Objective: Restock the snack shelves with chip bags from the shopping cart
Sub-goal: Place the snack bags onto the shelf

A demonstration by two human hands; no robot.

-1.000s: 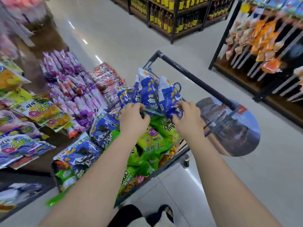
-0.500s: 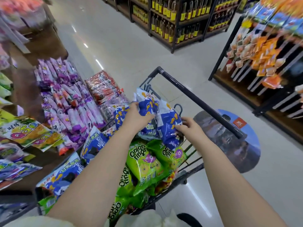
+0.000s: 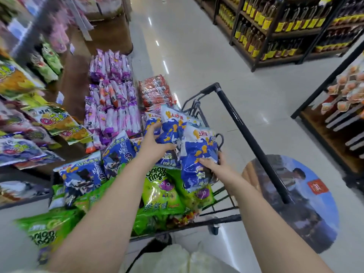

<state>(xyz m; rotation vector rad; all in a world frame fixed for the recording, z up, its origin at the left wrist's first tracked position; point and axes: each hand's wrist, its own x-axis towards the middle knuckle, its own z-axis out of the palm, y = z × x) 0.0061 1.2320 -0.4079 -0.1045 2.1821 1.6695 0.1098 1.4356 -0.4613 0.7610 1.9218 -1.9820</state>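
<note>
Supermarket aisle, snack shelves [image 3: 74, 85] on my left, my left hand [image 3: 155, 139] gripping the far blue chip bag [image 3: 174, 127], my right hand [image 3: 217, 167] gripping the near blue chip bag [image 3: 199, 146], both bags above the shopping cart [image 3: 250, 142].

I see the shopping cart [image 3: 220, 218] heaped with green onion ring bags [image 3: 161, 192] near me and blue chip bags [image 3: 82, 177] farther left. A round sticker [image 3: 307, 203] lies on the floor [image 3: 206, 62] right of it.

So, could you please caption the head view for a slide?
Left hand and right hand hold blue chip bags over a shopping cart of green onion-ring bags.
</note>
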